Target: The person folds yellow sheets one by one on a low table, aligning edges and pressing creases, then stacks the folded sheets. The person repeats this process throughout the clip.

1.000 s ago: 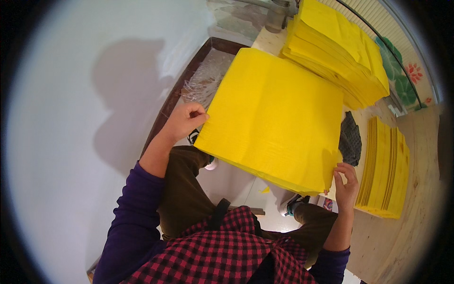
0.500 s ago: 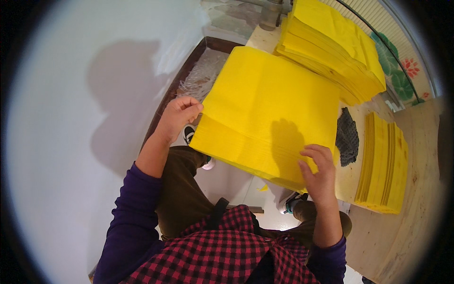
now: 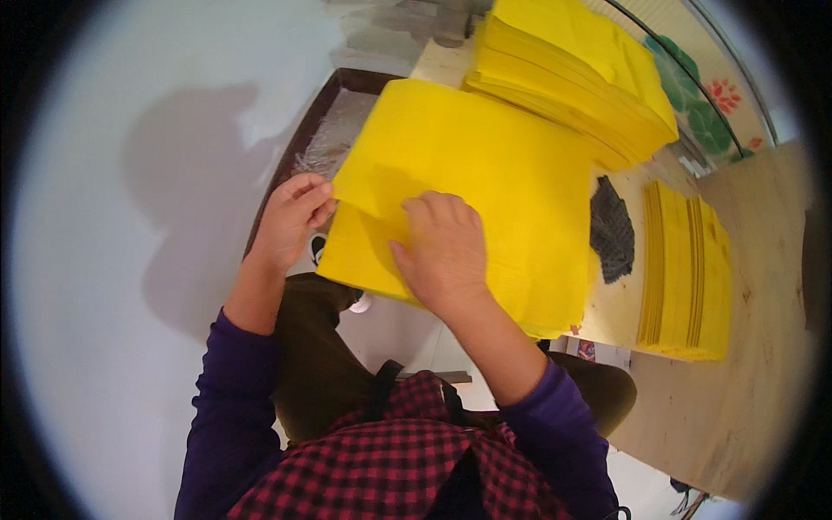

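Right hand (image 3: 446, 250) farther left, loosely open over flat, clothlike yellow sheets (image 3: 520, 191), left hand (image 3: 293, 217) fingertip-tight on one thin edge.

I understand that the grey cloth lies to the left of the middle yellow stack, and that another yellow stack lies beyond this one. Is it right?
Not quite: the head view shows the grey cloth to the right of the middle stack. Another yellow stack does lie beyond it.
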The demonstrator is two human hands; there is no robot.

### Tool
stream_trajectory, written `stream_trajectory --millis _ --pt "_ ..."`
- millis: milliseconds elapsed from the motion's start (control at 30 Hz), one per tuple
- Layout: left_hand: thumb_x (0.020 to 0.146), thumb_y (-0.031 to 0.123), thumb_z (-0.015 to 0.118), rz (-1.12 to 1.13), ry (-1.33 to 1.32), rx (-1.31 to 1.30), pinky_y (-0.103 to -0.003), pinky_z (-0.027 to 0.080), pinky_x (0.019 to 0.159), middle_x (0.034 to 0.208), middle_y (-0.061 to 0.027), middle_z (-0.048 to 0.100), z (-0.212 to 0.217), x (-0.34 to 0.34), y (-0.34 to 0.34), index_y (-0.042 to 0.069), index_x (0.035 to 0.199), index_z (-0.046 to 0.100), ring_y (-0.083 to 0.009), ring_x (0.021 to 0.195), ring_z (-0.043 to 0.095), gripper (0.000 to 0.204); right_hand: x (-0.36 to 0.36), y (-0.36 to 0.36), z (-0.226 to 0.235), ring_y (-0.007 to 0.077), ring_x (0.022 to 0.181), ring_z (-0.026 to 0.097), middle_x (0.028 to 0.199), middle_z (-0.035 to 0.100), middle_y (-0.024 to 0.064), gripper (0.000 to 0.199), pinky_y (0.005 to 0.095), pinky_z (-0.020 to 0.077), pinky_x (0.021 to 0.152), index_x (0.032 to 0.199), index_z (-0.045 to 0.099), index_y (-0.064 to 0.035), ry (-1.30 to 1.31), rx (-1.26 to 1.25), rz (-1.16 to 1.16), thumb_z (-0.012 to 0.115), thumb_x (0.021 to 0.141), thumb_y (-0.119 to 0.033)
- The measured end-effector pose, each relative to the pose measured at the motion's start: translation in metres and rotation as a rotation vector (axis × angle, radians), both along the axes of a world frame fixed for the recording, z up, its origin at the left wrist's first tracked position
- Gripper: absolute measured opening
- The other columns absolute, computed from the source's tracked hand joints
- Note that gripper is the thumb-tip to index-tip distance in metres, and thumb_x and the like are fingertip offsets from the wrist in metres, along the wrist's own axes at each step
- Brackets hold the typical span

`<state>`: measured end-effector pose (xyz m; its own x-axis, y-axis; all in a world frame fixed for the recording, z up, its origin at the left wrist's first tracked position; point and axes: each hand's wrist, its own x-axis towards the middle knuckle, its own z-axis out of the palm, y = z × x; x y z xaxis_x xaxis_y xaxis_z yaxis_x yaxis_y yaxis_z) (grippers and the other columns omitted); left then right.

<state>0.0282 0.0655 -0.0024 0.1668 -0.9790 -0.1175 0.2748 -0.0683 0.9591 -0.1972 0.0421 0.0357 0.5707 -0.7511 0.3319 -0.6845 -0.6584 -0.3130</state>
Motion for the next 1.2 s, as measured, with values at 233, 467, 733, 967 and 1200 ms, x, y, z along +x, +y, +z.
stream_trajectory --millis 233,467,733,967,1200 --pt "0.090 0.015 0.060 0.022 0.065 0.014 -0.020 0.033 0.055 0.073 -0.0004 0.057 -0.003 0.000 -0.002 0.006 0.088 0.058 -0.0072 0.060 0.047 0.009 -0.008 -0.015 -0.017 0.0284 0.098 0.052 0.101 0.056 0.0088 0.035 0.0408 0.0403 0.087 0.101 0.057 -0.0080 0.134 -0.169 -0.082 0.066 0.068 -0.014" --pt "0.091 0.017 0.059 -0.001 0.028 0.004 -0.020 0.032 0.054 0.073 -0.0005 0.056 -0.004 0.001 -0.001 0.006 0.088 0.058 -0.0074 0.060 0.046 0.011 -0.071 -0.009 -0.010 0.0283 0.094 0.054 0.094 0.058 0.0080 0.030 0.0405 0.0419 0.084 0.097 0.060 -0.0103 0.251 -0.104 -0.192 0.065 0.067 -0.012" --pt "0.091 0.015 0.057 -0.040 0.022 0.050 -0.021 0.033 0.054 0.070 -0.0008 0.054 -0.009 0.006 -0.001 0.006 0.085 0.057 -0.0074 0.058 0.046 0.010 -0.140 -0.003 0.005 0.0295 0.092 0.055 0.092 0.059 0.0079 0.023 0.0409 0.0418 0.083 0.091 0.062 -0.0105 0.241 -0.108 -0.297 0.065 0.069 -0.009" --pt "0.090 0.013 0.058 -0.053 0.028 0.122 -0.020 0.033 0.053 0.069 0.0001 0.055 -0.011 0.006 0.002 0.008 0.085 0.058 -0.0070 0.057 0.047 0.007 -0.179 0.001 0.005 0.0287 0.087 0.055 0.085 0.059 0.0058 0.009 0.0405 0.0417 0.080 0.082 0.062 -0.0110 0.123 -0.165 -0.305 0.064 0.074 -0.010" --pt "0.089 0.013 0.058 -0.075 -0.072 0.198 -0.019 0.033 0.053 0.068 0.0023 0.055 -0.012 0.006 0.005 0.010 0.082 0.057 -0.0054 0.057 0.046 0.008 -0.190 0.004 -0.002 0.0290 0.089 0.055 0.088 0.061 0.0062 0.010 0.0406 0.0416 0.081 0.084 0.063 -0.0099 0.063 -0.124 -0.293 0.065 0.074 -0.009"
